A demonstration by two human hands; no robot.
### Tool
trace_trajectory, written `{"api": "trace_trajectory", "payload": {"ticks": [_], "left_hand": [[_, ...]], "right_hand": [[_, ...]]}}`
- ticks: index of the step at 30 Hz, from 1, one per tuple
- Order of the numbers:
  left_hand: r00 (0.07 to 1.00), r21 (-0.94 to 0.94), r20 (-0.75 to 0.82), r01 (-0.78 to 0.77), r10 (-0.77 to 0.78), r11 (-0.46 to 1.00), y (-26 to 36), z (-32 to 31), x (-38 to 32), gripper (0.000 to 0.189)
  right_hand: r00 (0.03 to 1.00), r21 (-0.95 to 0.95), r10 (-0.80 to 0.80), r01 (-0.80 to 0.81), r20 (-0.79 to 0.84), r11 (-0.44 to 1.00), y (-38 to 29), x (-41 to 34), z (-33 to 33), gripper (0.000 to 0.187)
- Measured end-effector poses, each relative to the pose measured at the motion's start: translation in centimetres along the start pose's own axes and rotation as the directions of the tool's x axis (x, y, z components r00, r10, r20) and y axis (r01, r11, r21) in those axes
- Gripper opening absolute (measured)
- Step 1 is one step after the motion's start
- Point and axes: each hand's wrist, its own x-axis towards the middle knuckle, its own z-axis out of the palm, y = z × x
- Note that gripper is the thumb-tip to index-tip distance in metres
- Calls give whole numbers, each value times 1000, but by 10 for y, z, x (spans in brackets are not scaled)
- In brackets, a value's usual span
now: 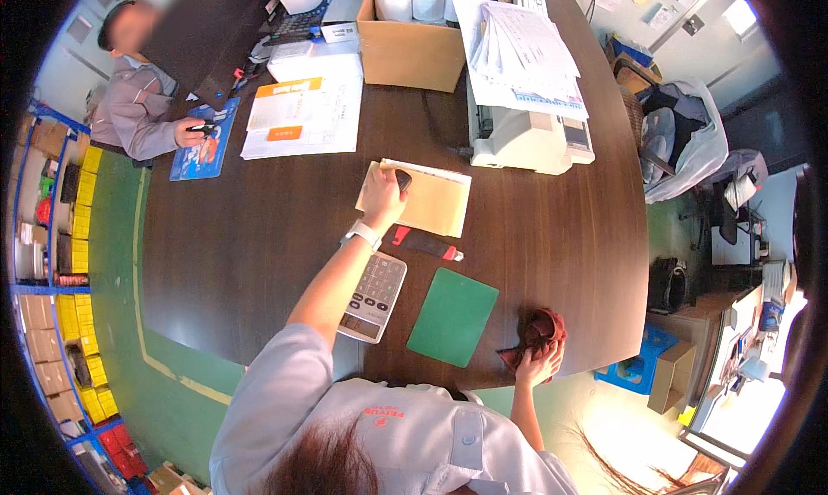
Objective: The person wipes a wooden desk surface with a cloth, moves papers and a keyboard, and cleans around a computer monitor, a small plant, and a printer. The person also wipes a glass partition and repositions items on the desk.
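Note:
My left hand point(383, 194) has its fingers around a small black object point(403, 180) that looks like a computer mouse. It rests over a stack of tan envelopes or paper point(440, 201). Just below the stack lies a red and black utility knife point(424, 243). A desk calculator point(378, 288) sits partly under my left forearm. To its right is a green rectangular mat point(453, 317). Near the front edge of the table, my right hand point(542, 362) grips a crumpled dark red cloth point(543, 327).
The dark wooden table point(259, 256) bears a cardboard box point(414, 55), a printer point(517, 139) topped with papers and more papers point(301, 116). At the left, a co-worker's hand point(189, 133) rests on a mouse over a blue mouse pad point(206, 152). A blue plastic stool point(637, 362) stands at the right.

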Motion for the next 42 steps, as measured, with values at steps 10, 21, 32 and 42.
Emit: {"api": "trace_trajectory", "payload": {"ticks": [10,21,32,42], "left_hand": [[958,-8,-128,258,-257,966,-105,-29,-26,47],[988,-197,-89,106,-125,975,-51,-16,-9,46],[979,-247,14,200,-203,948,-11,3,-37,39],[972,-332,-171,97,-161,938,-21,18,-33,33]], "right_hand": [[985,138,-83,104,-148,985,-25,10,-21,83],[848,803,-404,-43,344,595,-256,99,42,54],[850,569,-111,-241,514,786,-310,154,103,64],[904,688,-227,-94,361,720,-326,153,78,42]]}}
